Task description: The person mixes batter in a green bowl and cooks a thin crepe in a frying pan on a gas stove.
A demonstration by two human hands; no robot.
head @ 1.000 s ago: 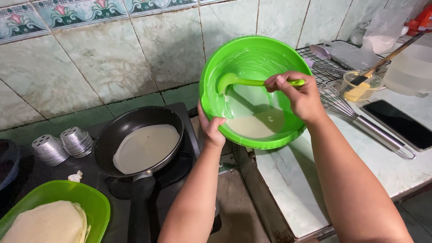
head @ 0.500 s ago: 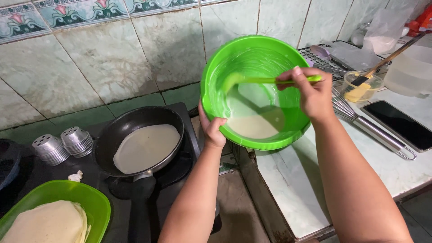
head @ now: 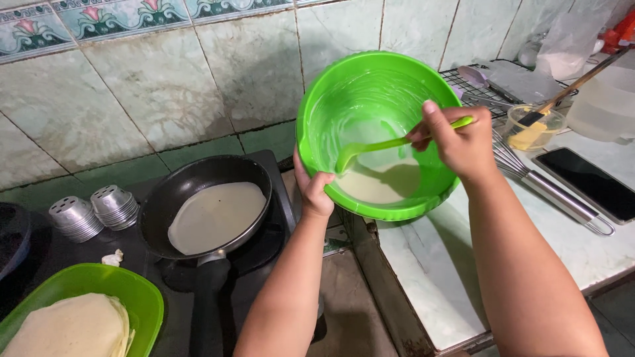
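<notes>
L hand (head: 315, 192): forearm angled up, fingers curled, thumb raised, gripping. R hand (head: 458, 141): arm extended fwd, fist closed, knuckles up.

The bowl (head: 377, 125) stands tilted at the table's (head: 430, 264) left edge, ladle (head: 390, 144) in it. Left of it a pan (head: 205, 205) sits on the stove (head: 264, 264). A whisk (head: 542, 182) and phone (head: 592, 184) lie to its right, a rack (head: 489, 92) behind.

A dark-screened phone (head: 592, 182) lies flat on the counter, a clear plastic bag (head: 567, 43) behind.
</notes>
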